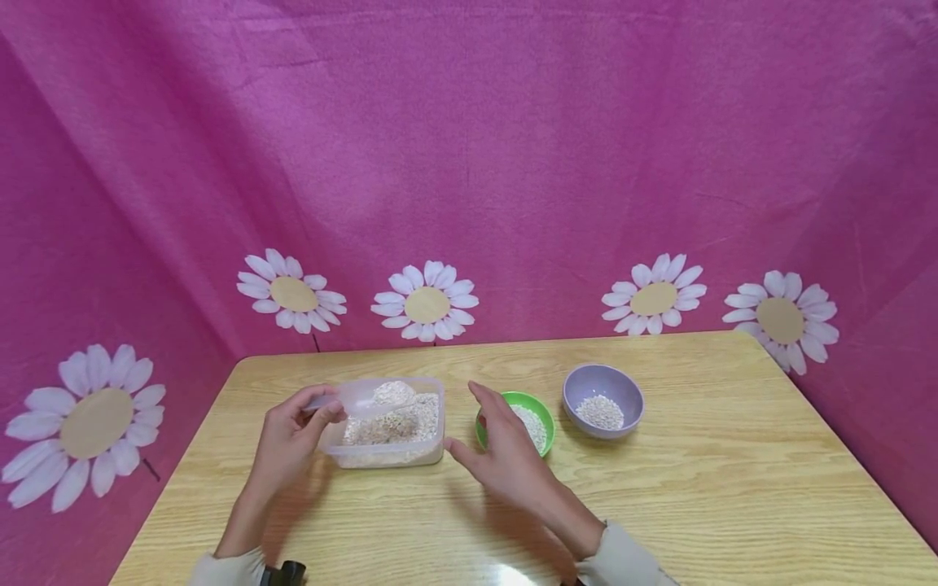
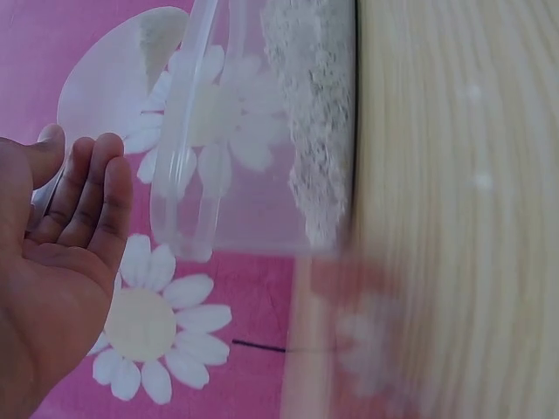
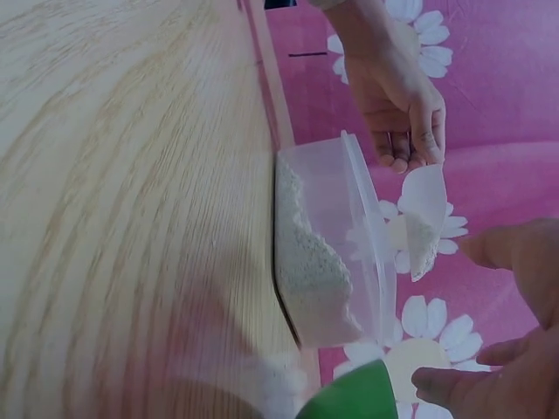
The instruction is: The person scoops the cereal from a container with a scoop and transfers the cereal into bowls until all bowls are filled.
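Note:
My left hand (image 1: 287,435) pinches the handle of a translucent plastic scoop (image 1: 361,400), which carries a heap of pale flakes. The scoop is above a clear rectangular container (image 1: 388,456) part-filled with the same flakes, as the right wrist view also shows. My right hand (image 1: 509,456) hovers between the container and a green bowl (image 1: 543,413), its fingers extended and holding nothing. Part of the green bowl, which has pale flakes inside, is hidden behind that hand. In the left wrist view, the left hand's fingers (image 2: 92,196) bend toward the scoop's handle beside the container's rim.
A purple bowl (image 1: 628,401) with some pale flakes stands to the right of the green bowl. Everything rests on a light wooden table (image 1: 703,488). Behind it hangs a pink cloth (image 1: 513,179) printed with white daisies.

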Tool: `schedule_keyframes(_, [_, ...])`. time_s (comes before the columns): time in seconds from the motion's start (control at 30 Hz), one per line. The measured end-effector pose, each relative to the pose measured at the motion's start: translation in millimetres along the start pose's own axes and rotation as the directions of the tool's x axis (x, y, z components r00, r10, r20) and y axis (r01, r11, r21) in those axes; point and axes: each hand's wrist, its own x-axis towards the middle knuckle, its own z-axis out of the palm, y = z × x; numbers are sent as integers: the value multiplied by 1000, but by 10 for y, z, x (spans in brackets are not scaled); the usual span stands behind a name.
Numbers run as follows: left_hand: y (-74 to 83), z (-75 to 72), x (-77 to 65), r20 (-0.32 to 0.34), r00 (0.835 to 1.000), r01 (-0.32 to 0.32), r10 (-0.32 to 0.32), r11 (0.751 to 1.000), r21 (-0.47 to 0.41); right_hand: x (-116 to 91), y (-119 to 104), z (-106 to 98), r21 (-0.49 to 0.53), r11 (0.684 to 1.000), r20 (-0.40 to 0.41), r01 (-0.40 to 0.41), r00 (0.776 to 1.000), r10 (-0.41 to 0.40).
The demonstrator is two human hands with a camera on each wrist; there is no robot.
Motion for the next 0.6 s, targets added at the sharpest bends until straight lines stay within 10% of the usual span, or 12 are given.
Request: schedule_keyframes(0.6, [215, 617, 230, 97, 993, 76, -69, 995, -68, -175, 259, -441, -42, 995, -76, -90, 993, 86])
